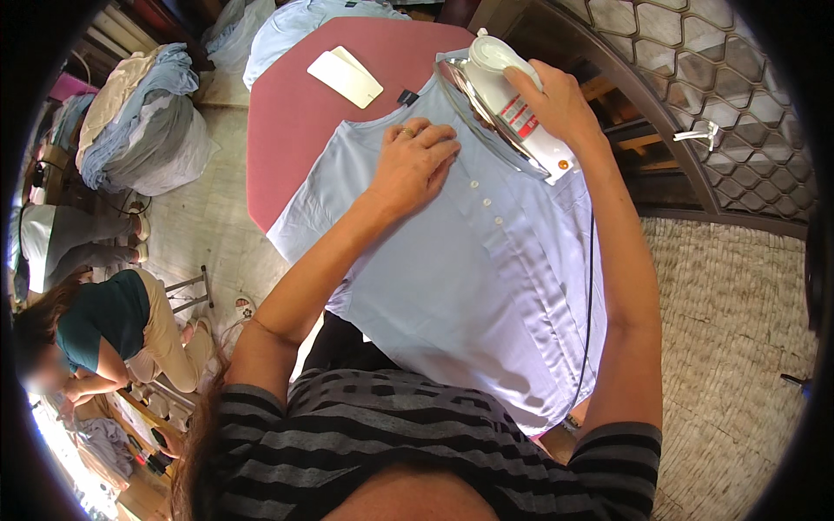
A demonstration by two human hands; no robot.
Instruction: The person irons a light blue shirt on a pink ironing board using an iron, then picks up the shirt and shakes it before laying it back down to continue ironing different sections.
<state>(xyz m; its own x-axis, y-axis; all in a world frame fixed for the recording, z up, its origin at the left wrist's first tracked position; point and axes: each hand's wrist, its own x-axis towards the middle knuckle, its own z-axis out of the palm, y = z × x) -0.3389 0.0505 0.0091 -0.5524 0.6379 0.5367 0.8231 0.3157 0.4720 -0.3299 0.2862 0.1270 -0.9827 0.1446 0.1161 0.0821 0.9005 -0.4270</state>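
A light blue buttoned garment lies spread over a dusty red ironing board, its lower end hanging toward me. My right hand is wrapped round the handle of a white iron, which rests on the garment's upper right part. From the iron a black cord runs down along the right side of the cloth. My left hand lies on the garment near the neckline, left of the iron, with its fingers bent and close together. Whether it pinches any cloth is hidden. A dark label shows at the neckline.
Two cream cards lie on the board's far left part. A metal lattice gate stands at the right. At left are a large cloth bundle, a seated person and another person's legs. More blue cloth lies beyond the board.
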